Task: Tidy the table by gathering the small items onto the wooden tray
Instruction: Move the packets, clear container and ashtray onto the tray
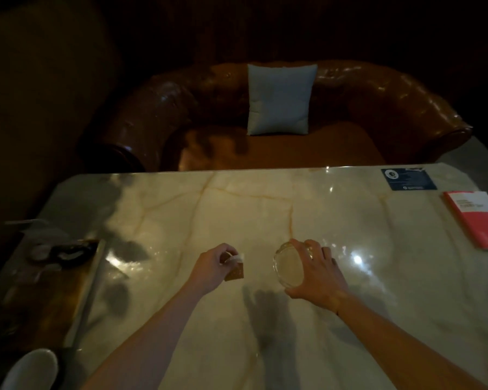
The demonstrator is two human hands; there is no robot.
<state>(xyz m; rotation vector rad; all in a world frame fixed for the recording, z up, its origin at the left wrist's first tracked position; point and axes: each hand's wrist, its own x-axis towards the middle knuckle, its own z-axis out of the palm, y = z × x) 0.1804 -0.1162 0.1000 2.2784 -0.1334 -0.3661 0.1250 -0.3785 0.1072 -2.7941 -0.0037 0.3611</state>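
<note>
The right hand (316, 273) curls its fingers around a clear glass dish (289, 264), tilted on edge above the marble table (265, 209). The left hand (212, 266) pinches a small brown packet (235, 273) and a white scrap (236, 258). The wooden tray (34, 294) sits at the table's left edge, holding dim, blurred items.
</note>
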